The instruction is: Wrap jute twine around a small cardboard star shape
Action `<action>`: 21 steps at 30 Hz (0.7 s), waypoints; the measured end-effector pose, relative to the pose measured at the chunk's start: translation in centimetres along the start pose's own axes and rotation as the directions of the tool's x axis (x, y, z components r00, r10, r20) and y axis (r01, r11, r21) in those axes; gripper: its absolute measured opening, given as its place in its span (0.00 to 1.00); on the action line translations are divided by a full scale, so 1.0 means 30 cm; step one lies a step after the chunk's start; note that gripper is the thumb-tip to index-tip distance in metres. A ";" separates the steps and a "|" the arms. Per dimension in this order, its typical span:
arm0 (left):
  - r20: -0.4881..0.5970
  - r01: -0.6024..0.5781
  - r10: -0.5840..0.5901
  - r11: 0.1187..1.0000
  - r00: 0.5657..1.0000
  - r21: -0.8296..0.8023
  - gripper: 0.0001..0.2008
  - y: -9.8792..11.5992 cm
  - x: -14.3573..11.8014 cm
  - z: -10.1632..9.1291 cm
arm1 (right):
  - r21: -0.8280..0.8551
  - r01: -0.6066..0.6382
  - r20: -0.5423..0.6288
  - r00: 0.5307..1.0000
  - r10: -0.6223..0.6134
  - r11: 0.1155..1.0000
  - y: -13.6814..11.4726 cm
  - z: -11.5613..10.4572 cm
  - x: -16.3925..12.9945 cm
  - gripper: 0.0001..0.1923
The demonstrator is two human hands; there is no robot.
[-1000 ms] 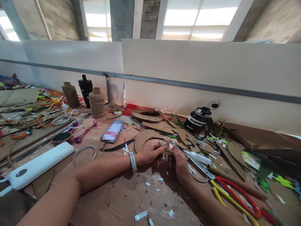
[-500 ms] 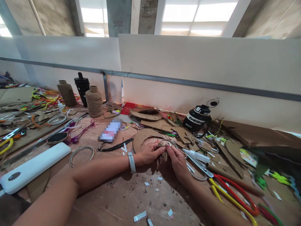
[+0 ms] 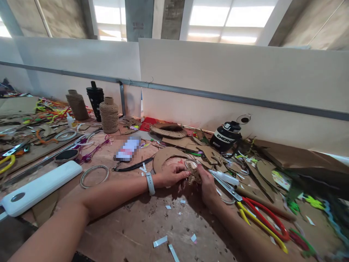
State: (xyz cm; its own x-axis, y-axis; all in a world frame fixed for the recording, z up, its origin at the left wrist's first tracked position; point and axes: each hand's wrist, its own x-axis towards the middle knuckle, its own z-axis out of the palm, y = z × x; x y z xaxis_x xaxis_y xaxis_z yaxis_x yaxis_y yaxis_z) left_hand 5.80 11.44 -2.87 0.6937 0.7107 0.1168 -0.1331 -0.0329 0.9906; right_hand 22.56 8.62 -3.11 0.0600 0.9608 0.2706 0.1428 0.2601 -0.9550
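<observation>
A small twine-wrapped ring (image 3: 193, 171) sits between the two hands, just above the table (image 3: 152, 222), with a tuft of twine hanging from its lower edge. The left hand (image 3: 171, 175) pinches the ring's left side with its fingertips; a pale watch band (image 3: 149, 183) circles that wrist. The right hand (image 3: 207, 184) closes on the twine tuft and the ring's right side, thumb up against it.

Just beyond the left hand lies a curved cardboard cutout (image 3: 163, 156). Just right of the right hand lie a white glue tube (image 3: 224, 177) and scissors (image 3: 253, 214) with red and yellow handles, blades pointing toward the hand. Farther beyond the right hand a black bottle (image 3: 225, 135) lies tilted against the wall, among cardboard scraps (image 3: 209, 154).

Left of the left hand, near it, lies a black strap (image 3: 133, 166); farther left a bare metal ring (image 3: 94, 175), then a white power bank (image 3: 38, 189). Well beyond the left hand stand two twine spools (image 3: 109, 114) and a black cup (image 3: 95, 98). Paper snippets (image 3: 160, 241) lie on the table between the forearms.
</observation>
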 end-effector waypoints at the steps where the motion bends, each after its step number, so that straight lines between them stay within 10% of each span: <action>1: 0.018 0.016 -0.016 1.000 1.000 0.007 0.27 0.002 -0.002 -0.002 | -0.003 -0.007 0.006 1.000 0.007 1.000 -0.001 -0.001 0.003 0.26; 7: 0.049 0.012 -0.014 0.999 0.999 0.040 0.28 0.011 0.002 -0.024 | -0.030 -0.003 0.039 0.999 0.004 1.000 -0.008 0.001 0.010 0.25; 16: -0.316 -0.021 -0.050 0.976 0.947 -0.217 0.22 0.002 0.009 0.034 | -0.082 0.056 0.056 0.997 -0.052 0.995 -0.044 0.044 -0.018 0.27; 21: -0.049 0.134 -0.223 0.733 0.974 -0.667 0.18 0.027 0.011 0.071 | -0.445 0.099 0.177 0.984 -0.021 0.890 -0.079 0.016 -0.011 0.34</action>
State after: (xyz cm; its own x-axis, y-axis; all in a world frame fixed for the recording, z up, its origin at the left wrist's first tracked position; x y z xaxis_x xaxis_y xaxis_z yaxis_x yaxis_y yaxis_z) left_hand 7.41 10.14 -1.87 0.6702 0.7339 -0.1106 -0.4764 0.5396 0.6941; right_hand 21.72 7.73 -1.00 -0.1184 0.9571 0.2644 0.5728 0.2834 -0.7692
